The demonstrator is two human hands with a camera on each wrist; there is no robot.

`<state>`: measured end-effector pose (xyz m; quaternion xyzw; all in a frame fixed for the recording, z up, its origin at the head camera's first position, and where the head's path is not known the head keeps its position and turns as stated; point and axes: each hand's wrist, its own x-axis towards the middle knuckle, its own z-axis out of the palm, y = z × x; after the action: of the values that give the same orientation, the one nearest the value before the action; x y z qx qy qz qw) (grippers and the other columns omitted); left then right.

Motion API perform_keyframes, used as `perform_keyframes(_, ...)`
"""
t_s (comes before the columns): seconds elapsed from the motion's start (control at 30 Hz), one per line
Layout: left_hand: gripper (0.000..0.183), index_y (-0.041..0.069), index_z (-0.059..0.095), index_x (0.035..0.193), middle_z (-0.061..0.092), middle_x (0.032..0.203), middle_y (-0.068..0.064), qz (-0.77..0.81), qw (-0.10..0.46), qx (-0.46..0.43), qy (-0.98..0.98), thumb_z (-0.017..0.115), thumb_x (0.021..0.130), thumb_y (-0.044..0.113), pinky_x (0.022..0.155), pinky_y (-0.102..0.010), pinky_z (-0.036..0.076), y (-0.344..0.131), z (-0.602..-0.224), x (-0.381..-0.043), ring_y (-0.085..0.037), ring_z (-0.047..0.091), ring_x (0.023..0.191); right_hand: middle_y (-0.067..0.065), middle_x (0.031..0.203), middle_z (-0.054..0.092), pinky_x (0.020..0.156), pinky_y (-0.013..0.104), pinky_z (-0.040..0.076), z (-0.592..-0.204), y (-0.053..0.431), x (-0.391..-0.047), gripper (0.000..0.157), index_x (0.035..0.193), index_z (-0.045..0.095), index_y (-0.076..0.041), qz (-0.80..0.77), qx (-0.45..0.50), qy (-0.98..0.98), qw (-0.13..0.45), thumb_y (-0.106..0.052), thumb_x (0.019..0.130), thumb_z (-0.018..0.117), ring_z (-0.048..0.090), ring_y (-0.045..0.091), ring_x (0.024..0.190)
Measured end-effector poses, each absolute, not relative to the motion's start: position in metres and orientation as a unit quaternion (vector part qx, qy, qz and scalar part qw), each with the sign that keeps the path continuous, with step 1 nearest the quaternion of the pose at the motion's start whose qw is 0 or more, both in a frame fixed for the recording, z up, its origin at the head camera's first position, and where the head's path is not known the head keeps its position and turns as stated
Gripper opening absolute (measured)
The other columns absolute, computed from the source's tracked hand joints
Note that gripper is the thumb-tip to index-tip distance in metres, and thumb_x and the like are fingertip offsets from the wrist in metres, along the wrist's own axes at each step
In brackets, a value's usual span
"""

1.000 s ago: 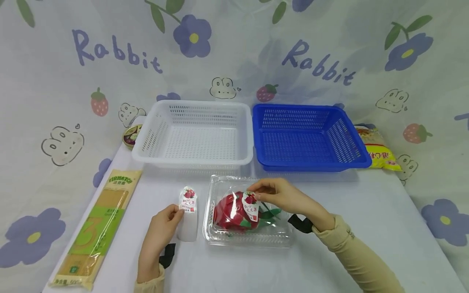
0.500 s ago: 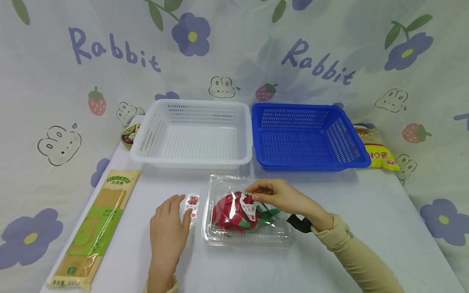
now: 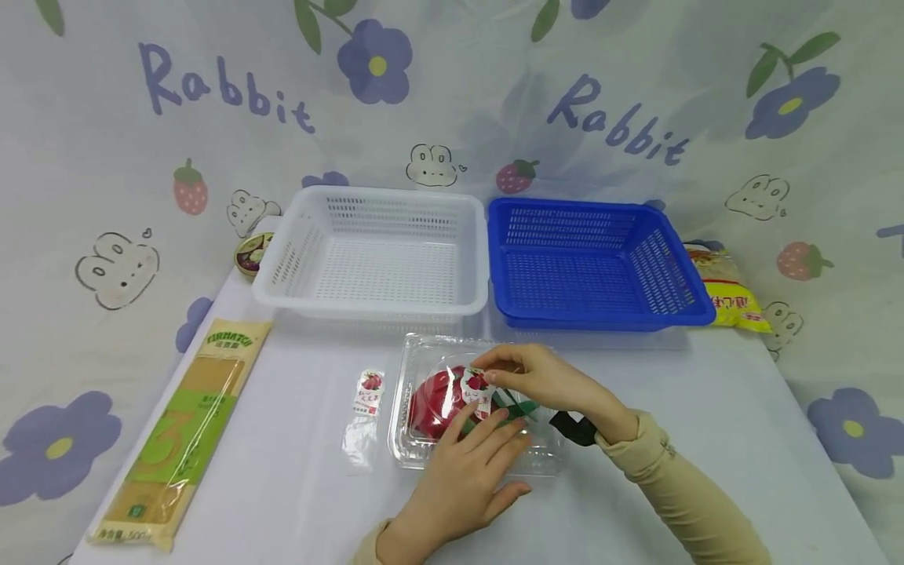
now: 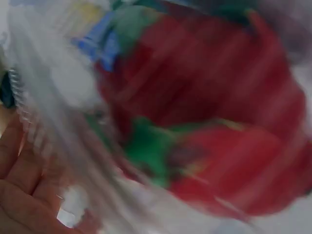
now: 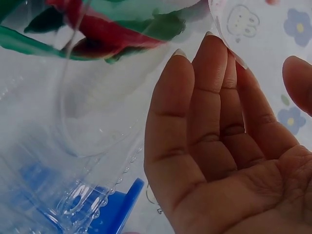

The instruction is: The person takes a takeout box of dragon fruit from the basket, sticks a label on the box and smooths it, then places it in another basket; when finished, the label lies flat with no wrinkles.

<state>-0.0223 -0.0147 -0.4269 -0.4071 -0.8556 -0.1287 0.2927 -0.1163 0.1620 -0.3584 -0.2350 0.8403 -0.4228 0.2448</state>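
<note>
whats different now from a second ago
The left hand has let go of the label strip and moved right, over the clear container. The right hand stays at the other label's upper end; white basket, blue basket and long pack look unmoved.

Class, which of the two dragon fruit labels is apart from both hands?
The dragon fruit label on the table, left of the clear clamshell; the right hand touches the other label.
</note>
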Motion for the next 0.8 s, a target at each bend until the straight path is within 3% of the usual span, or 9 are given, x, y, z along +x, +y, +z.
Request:
perform_keyframes(0.27,0.034,0.018,0.068,0.111,0.068,0.119,0.003,-0.178,0.296,-0.364,-0.865,0.051,0.096,0.043,0.107,-0.050,0.034,-0.038,-0.436,-0.022,-0.017,0.060,0.116,0.003,0.112,0.070,0.080,0.027,0.053,-0.357,0.162,-0.117,0.031,0.123,0.065,-0.013,-0.403,-0.235,0.852,0.238,-0.029,0.098,0.057,0.066,0.016,0.096)
perform_keyframes(0.4,0.038,0.015,0.070,0.108,0.070,0.113,0.002,-0.214,0.311,-0.337,-0.863,0.040,0.103,0.038,0.106,-0.048,0.036,-0.044,-0.438,-0.022,-0.018,0.062,0.112,0.002,0.110,0.070,0.078,0.025,0.053,-0.356,0.163,-0.116,0.032,0.125,0.064,-0.012,-0.388,-0.260,0.856,0.222,-0.027,0.097,0.059,0.065,0.015,0.093)
perform_keyframes(0.57,0.031,0.010,0.070,0.106,0.070,0.108,-0.002,-0.244,0.330,-0.286,-0.866,0.047,0.100,0.031,0.096,-0.039,0.041,-0.039,-0.439,-0.025,-0.021,0.061,0.105,0.003,0.119,0.066,0.088,0.035,0.054,-0.358,0.163,-0.104,0.042,0.133,0.057,-0.009,-0.322,-0.328,0.876,0.148,-0.023,0.094,0.063,0.063,0.016,0.104)
perform_keyframes(0.8,0.035,0.010,0.073,0.101,0.070,0.098,-0.002,-0.219,0.360,-0.213,-0.881,0.044,0.102,0.029,0.074,-0.032,0.041,-0.027,-0.437,-0.032,-0.020,0.054,0.086,0.011,0.136,0.057,0.101,0.045,0.047,-0.368,0.158,-0.070,0.068,0.144,0.042,-0.004,-0.204,-0.340,0.917,0.033,-0.030,0.088,0.071,0.055,0.028,0.124)
